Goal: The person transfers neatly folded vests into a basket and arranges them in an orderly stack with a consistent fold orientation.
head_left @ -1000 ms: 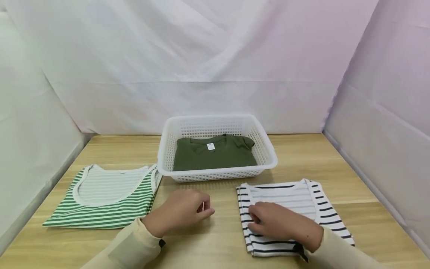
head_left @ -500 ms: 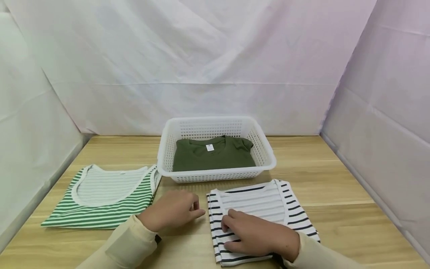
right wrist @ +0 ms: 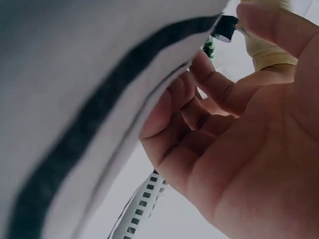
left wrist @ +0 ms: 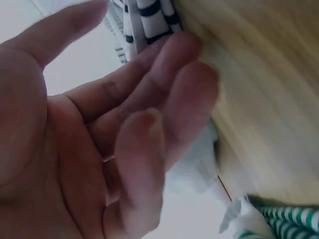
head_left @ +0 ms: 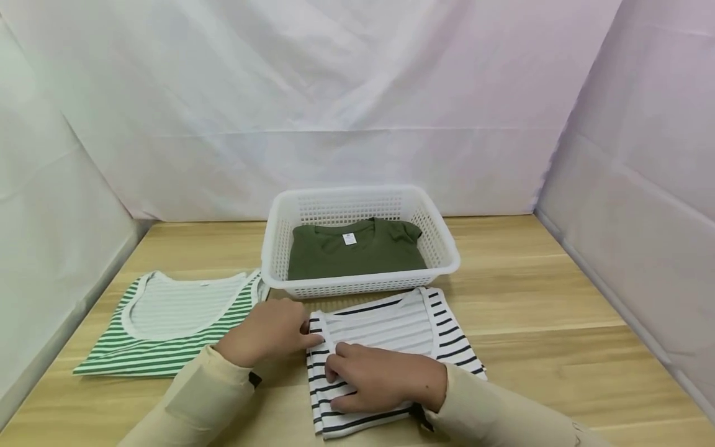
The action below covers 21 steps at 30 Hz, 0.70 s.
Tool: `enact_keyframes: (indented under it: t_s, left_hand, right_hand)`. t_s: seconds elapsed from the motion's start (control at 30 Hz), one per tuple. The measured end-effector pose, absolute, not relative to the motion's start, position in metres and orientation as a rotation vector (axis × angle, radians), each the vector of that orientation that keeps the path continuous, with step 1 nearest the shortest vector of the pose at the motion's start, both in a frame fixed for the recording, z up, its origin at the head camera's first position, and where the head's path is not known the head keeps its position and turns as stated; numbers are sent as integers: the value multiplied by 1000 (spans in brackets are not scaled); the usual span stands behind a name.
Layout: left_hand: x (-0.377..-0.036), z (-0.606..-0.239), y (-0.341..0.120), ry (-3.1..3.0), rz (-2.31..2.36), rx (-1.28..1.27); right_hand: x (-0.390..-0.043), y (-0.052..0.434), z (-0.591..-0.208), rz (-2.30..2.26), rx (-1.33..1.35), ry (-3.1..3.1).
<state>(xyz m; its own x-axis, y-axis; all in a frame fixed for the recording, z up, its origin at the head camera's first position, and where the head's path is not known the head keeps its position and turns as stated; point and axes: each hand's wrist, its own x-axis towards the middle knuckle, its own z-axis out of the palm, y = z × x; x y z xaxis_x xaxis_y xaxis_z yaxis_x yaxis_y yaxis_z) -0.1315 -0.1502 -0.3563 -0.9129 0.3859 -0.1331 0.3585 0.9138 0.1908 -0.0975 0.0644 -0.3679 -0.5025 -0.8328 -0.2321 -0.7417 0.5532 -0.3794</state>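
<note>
The folded black-and-white striped shirt (head_left: pixel 385 354) lies on the wooden table (head_left: pixel 547 298), just in front of the white basket (head_left: pixel 360 239), ready to be gathered; lifting it likely needs a grip at both edges. The left hand (head_left: pixel 268 332) touches its left edge with relaxed, nearly straight fingers. The right hand (head_left: pixel 385 379) rests on top, fingers loosely curled, pressing the fabric.
</note>
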Motion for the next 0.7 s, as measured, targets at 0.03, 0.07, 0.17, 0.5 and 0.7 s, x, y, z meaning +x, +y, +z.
enact_keyframes:
  t_s: [0.03, 0.07, 0.17, 0.5, 0.7]
  left_hand:
    - [-132, -356, -151, 2902, 234, 555]
    - [-132, -356, -152, 2894, 229, 548]
    - [-131, -356, -151, 2867, 223, 550]
    - [-127, -351, -148, 2812, 213, 580]
    - [-126, -355, -147, 2800, 193, 610]
  right_hand:
    - [-98, 64, -367, -332, -1282, 2395]
    - [-98, 65, -367, -340, -1289, 2381]
    - [-102, 72, -361, -369, -1343, 2327]
    - [-141, 160, -329, -603, -997, 2491]
    - [-187, 235, -360, -829, -579, 2524]
